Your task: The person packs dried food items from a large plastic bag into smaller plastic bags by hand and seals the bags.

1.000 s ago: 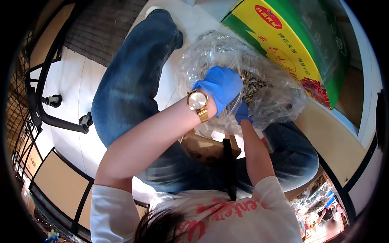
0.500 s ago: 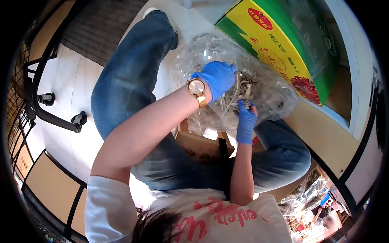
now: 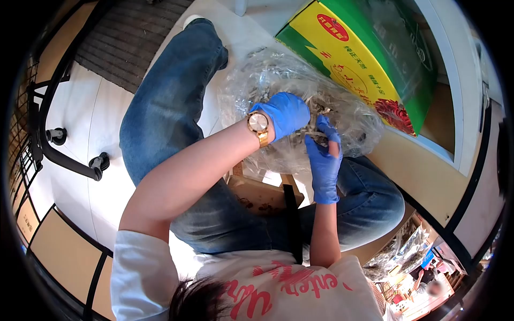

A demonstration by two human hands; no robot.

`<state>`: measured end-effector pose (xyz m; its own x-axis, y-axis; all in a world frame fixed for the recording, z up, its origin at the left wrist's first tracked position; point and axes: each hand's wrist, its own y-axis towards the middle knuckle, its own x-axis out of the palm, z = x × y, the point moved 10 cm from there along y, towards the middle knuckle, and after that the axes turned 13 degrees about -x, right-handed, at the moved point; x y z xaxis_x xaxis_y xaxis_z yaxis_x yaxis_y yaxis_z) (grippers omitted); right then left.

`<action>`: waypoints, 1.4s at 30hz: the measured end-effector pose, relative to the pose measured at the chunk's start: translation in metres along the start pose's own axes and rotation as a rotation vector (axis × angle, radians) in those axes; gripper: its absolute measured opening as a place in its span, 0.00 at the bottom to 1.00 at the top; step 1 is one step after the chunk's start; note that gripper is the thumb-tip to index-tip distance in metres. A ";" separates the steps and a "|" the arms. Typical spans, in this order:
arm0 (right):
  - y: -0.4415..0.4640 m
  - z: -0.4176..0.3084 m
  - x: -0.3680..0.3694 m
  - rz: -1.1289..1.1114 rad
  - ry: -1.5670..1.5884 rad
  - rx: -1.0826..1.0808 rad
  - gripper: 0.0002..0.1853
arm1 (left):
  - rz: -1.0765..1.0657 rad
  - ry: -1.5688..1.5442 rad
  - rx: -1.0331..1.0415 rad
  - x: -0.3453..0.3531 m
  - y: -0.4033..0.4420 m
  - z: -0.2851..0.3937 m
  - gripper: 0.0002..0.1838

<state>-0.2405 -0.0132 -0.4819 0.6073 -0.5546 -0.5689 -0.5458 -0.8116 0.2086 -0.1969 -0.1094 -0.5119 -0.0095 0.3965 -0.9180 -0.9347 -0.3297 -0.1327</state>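
A large clear plastic bag (image 3: 257, 80) lies between my legs, with dried grey-brown pieces (image 3: 323, 104) that look like dried mushrooms showing in its opening. My left hand (image 3: 288, 113), in a blue glove with a gold watch at the wrist, is closed at the bag's near-left edge, gripping the plastic; its fingertips are hidden. My right hand (image 3: 324, 158), also blue-gloved, pinches some of the dried pieces between thumb and fingers just in front of the opening. Bare skin shows at one digit of that glove.
A green and yellow printed carton (image 3: 348, 59) stands at the upper right beside a white-edged shelf. Below the bag is an open cardboard box (image 3: 257, 193). A black-framed rack with casters (image 3: 99, 163) stands left, near a dark mat (image 3: 126, 45). Another person (image 3: 428, 283) appears far off at lower right.
My right hand has drawn back slightly toward me and turned, its thumb and fingers now around dried pieces. The left hand has dipped slightly toward me, still at the bag's edge.
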 end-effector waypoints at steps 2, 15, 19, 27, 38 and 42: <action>-0.003 -0.003 0.011 -0.171 -0.006 0.069 0.24 | 0.015 0.066 0.015 -0.007 0.001 -0.002 0.06; 0.024 -0.031 0.016 -0.617 -0.162 -0.086 0.22 | 0.009 0.065 -0.043 -0.014 -0.004 0.000 0.04; 0.025 -0.033 0.020 -0.628 -0.142 -0.116 0.21 | 0.042 -0.012 -0.051 -0.016 -0.004 -0.005 0.04; 0.028 -0.015 -0.003 -0.522 -0.184 0.040 0.16 | 0.051 0.092 0.037 -0.016 -0.008 -0.001 0.03; 0.025 -0.026 0.001 -0.474 -0.029 -0.037 0.21 | 0.108 0.193 0.009 -0.014 -0.011 0.000 0.02; 0.015 0.006 0.000 -0.516 -0.217 0.040 0.22 | 0.047 0.220 0.049 -0.002 -0.011 -0.001 0.03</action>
<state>-0.2523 -0.0247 -0.4840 0.6712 -0.0336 -0.7405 -0.2334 -0.9577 -0.1681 -0.1863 -0.1072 -0.5092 0.0189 0.1830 -0.9829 -0.9513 -0.2993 -0.0740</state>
